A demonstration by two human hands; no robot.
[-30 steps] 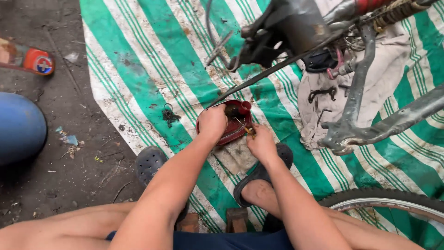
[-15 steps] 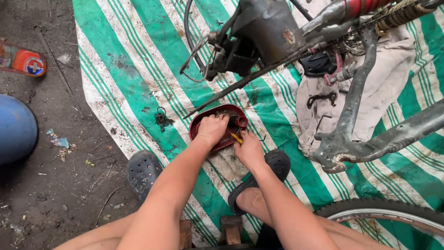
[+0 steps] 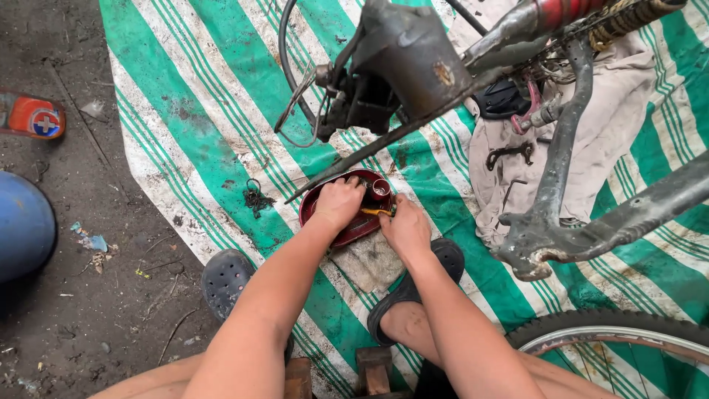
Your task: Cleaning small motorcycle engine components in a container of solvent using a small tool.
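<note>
A shallow dark red dish lies on the green and white striped tarp, under an upturned bicycle frame. My left hand rests inside the dish, fingers curled over its contents. My right hand sits at the dish's right rim, pinching a small yellow-orange piece. A small red cup-shaped part stands in the dish just beyond my fingers. What my left hand covers is hidden.
A dirty rag lies under the dish's near edge. A beige cloth with dark metal parts lies at right. A small chain piece lies left of the dish. A bicycle tyre, dark sandals, a blue container surround me.
The view has tilted down and closer. Both hands stay in the red dish; my right hand has shifted slightly along the rim, holding the yellow-orange piece.
</note>
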